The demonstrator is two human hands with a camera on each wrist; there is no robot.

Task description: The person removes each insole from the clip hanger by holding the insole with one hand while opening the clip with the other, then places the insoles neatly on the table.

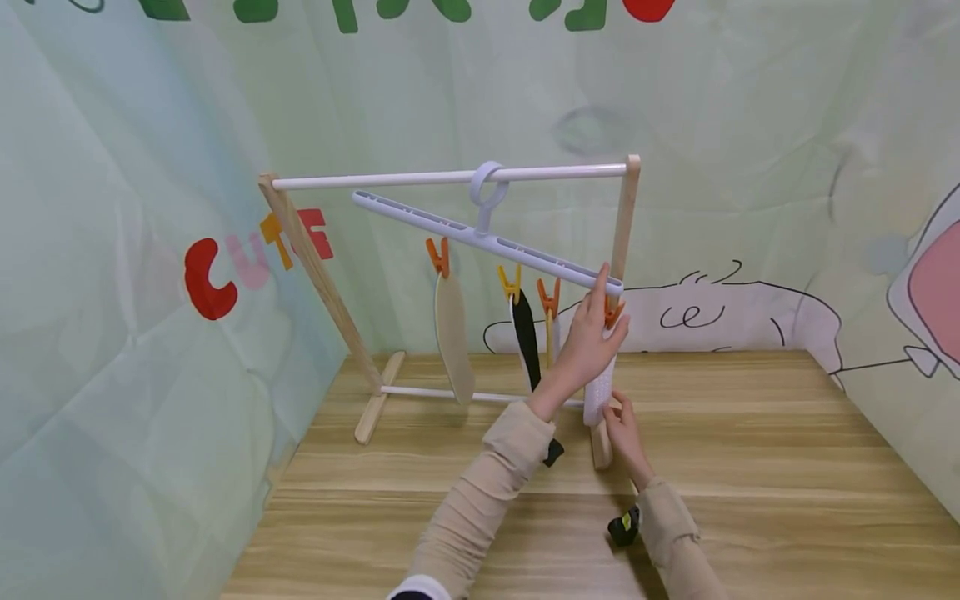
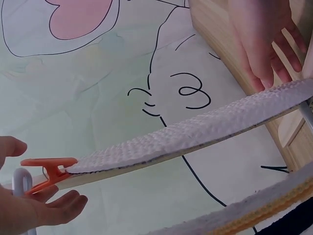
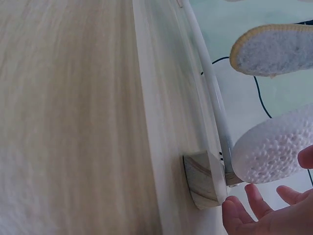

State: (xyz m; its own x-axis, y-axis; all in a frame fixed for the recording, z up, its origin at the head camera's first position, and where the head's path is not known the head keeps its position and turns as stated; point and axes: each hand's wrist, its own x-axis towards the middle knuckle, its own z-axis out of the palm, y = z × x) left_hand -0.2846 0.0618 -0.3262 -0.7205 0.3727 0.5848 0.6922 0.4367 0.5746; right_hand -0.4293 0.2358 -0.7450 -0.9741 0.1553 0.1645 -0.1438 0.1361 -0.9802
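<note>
Left hand: up by the low end of the hanger, with its fingers spread. The left hand (image 1: 579,348) is around the last orange clip (image 1: 613,313), and I cannot tell if it touches it.
Right hand: down by the bottom of the bumpy insole. The right hand (image 1: 628,437) has its fingers apart and loose; I cannot tell if they touch the insole.
Bumpy insole: the white bumpy insole (image 1: 597,398) hangs from the last orange clip, between the two hands.
Hanger: the pale hanger (image 1: 486,241) has its ring around the white top bar (image 1: 367,180) and tips down to the right.
Other insoles: a beige insole (image 1: 452,342) hangs on the left, then a black one (image 1: 526,333), then a fuzzy yellow-edged one (image 3: 274,53).
Rack: the wooden rack (image 1: 322,287) stands on the tabletop (image 1: 750,450).
</note>
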